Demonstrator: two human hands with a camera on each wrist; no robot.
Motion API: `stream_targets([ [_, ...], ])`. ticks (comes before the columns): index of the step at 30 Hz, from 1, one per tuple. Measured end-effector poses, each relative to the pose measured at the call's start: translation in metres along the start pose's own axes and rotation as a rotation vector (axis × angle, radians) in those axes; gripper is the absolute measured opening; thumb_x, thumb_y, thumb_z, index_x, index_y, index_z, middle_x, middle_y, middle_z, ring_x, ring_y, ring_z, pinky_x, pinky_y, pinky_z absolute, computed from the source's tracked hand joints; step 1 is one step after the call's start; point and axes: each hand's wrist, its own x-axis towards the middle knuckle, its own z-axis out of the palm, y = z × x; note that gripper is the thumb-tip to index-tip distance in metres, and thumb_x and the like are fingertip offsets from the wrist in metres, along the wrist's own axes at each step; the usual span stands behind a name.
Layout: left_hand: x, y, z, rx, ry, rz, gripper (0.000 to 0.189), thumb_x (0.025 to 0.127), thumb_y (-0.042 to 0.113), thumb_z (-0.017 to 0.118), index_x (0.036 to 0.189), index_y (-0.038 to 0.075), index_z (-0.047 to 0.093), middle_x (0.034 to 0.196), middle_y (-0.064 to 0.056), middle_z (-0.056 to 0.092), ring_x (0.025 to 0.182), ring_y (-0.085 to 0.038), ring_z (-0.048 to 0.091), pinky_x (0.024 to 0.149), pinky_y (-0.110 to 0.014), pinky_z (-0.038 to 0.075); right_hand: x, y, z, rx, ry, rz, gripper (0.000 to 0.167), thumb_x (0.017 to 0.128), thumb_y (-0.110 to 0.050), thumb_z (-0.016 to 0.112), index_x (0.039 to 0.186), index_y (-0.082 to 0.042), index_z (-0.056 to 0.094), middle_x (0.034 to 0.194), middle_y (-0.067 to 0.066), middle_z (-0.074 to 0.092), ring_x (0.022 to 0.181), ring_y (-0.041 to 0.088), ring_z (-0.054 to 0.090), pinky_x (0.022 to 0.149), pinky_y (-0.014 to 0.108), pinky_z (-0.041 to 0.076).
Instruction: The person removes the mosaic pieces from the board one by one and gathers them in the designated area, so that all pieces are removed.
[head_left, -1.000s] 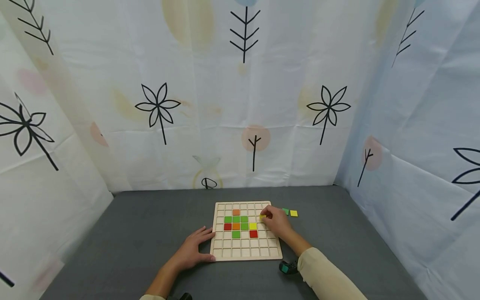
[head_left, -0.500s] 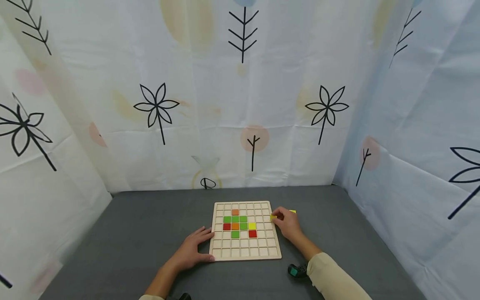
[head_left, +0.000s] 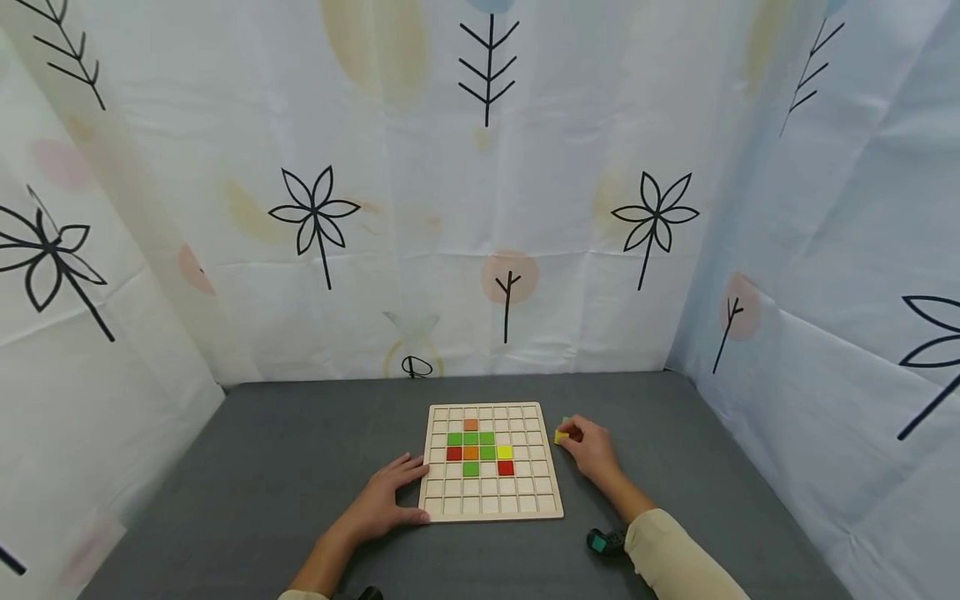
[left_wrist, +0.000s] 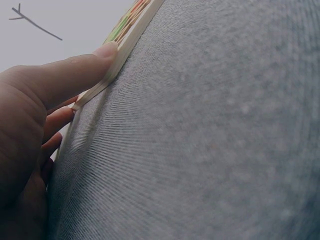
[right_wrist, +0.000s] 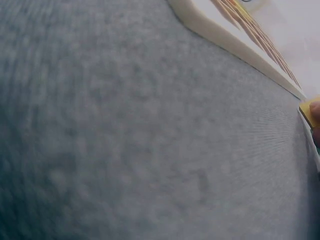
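A square wooden grid board (head_left: pixel 529 487) lies on the dark grey table, with green, orange, red and yellow square tiles in some of its cells. My left hand (head_left: pixel 385 503) rests against the board's left side, fingertips at the edge and thumb by the near left corner; in the left wrist view the thumb (left_wrist: pixel 80 72) lies on the rim. Just off the board's right edge, my right hand (head_left: pixel 594 451) pinches a yellow tile (head_left: pixel 561 437) between thumb and fingers. That tile (right_wrist: pixel 307 111) also shows at the right border of the right wrist view.
A green tile (head_left: pixel 566 419) peeks out behind my right fingers; the loose yellow tile seen earlier near it is hidden. Around my right wrist is a dark band with a device (head_left: pixel 604 542). Printed cloth walls (head_left: pixel 555 317) enclose the grey table (head_left: pixel 322 433) at the back and sides.
My right hand has carried the yellow tile rightward from over the board's right columns to beyond its right edge. It now covers the loose yellow tile. My left hand has stayed in place.
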Motion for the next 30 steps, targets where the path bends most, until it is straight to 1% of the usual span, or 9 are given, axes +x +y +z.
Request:
stream_targets([
  [8,0.001,0.000,0.000,0.007,-0.008,-0.012,0.080,0.073,0.046,0.083,0.138,0.008,0.056,0.146,-0.008,0.047,0.139,-0.039,0.030,0.104,-0.066,0.023,0.002,0.004,-0.003,-0.028,-0.028,0.011,0.013,0.081,-0.001,0.076,0.088,-0.008,0.069,0.079,0.000,0.065,0.068,0.015,0.057,0.063,0.033,0.047],
  [10,0.001,0.000,0.000,0.011,-0.008,-0.011,0.081,0.073,0.047,0.082,0.138,0.009,0.056,0.146,-0.008,0.047,0.139,-0.039,0.030,0.104,-0.066,0.024,0.003,0.006,-0.004,-0.046,-0.038,0.023,0.014,0.080,-0.001,0.077,0.089,-0.008,0.069,0.080,0.000,0.065,0.069,0.015,0.057,0.063,0.032,0.047],
  [14,0.001,0.000,0.000,0.009,-0.004,-0.009,0.080,0.072,0.047,0.083,0.138,0.009,0.056,0.146,-0.008,0.047,0.140,-0.039,0.029,0.104,-0.066,0.024,0.003,0.009,-0.005,-0.089,-0.056,0.016,0.015,0.080,0.000,0.077,0.090,-0.007,0.069,0.083,0.002,0.065,0.071,0.017,0.057,0.064,0.033,0.047],
  [19,0.001,0.001,0.000,0.008,-0.003,-0.006,0.080,0.072,0.046,0.083,0.138,0.009,0.056,0.145,-0.008,0.047,0.139,-0.039,0.030,0.104,-0.066,0.024,0.001,0.013,-0.008,-0.129,-0.055,-0.043,0.015,0.079,-0.001,0.077,0.092,-0.003,0.070,0.084,0.004,0.062,0.073,0.020,0.057,0.065,0.036,0.048],
  [22,0.000,0.001,0.000,0.007,-0.002,-0.008,0.080,0.072,0.046,0.083,0.138,0.008,0.056,0.146,-0.008,0.047,0.139,-0.039,0.030,0.104,-0.066,0.024,0.000,0.014,-0.010,-0.119,-0.036,-0.106,0.014,0.079,-0.004,0.078,0.092,-0.001,0.071,0.082,0.003,0.060,0.070,0.018,0.055,0.062,0.036,0.047],
  [23,0.000,0.001,0.001,0.005,-0.001,-0.009,0.080,0.072,0.046,0.083,0.138,0.009,0.056,0.146,-0.008,0.047,0.139,-0.039,0.030,0.104,-0.066,0.024,-0.001,0.014,-0.010,-0.118,-0.023,-0.141,0.014,0.080,-0.006,0.078,0.090,0.000,0.071,0.081,0.003,0.060,0.068,0.016,0.054,0.060,0.034,0.046],
  [26,0.000,0.001,0.001,0.001,0.002,-0.009,0.080,0.072,0.045,0.083,0.138,0.008,0.056,0.146,-0.008,0.047,0.139,-0.039,0.030,0.104,-0.066,0.024,-0.002,0.013,-0.012,-0.113,-0.014,-0.184,0.015,0.080,-0.008,0.078,0.091,0.000,0.071,0.080,0.002,0.059,0.067,0.013,0.052,0.058,0.032,0.045],
  [29,0.000,0.001,0.001,-0.001,0.003,-0.009,0.080,0.072,0.045,0.083,0.138,0.008,0.056,0.146,-0.008,0.047,0.139,-0.039,0.030,0.104,-0.066,0.023,-0.001,0.013,-0.011,-0.135,-0.030,-0.162,0.014,0.080,-0.006,0.078,0.091,0.000,0.072,0.082,0.003,0.061,0.068,0.015,0.054,0.060,0.034,0.046],
  [30,0.000,0.001,0.001,-0.001,0.003,-0.008,0.080,0.073,0.045,0.083,0.138,0.008,0.056,0.146,-0.008,0.047,0.139,-0.039,0.030,0.104,-0.066,0.023,0.000,0.013,-0.011,-0.143,-0.047,-0.134,0.015,0.079,-0.004,0.077,0.093,0.000,0.072,0.083,0.003,0.061,0.070,0.017,0.055,0.062,0.036,0.047],
])
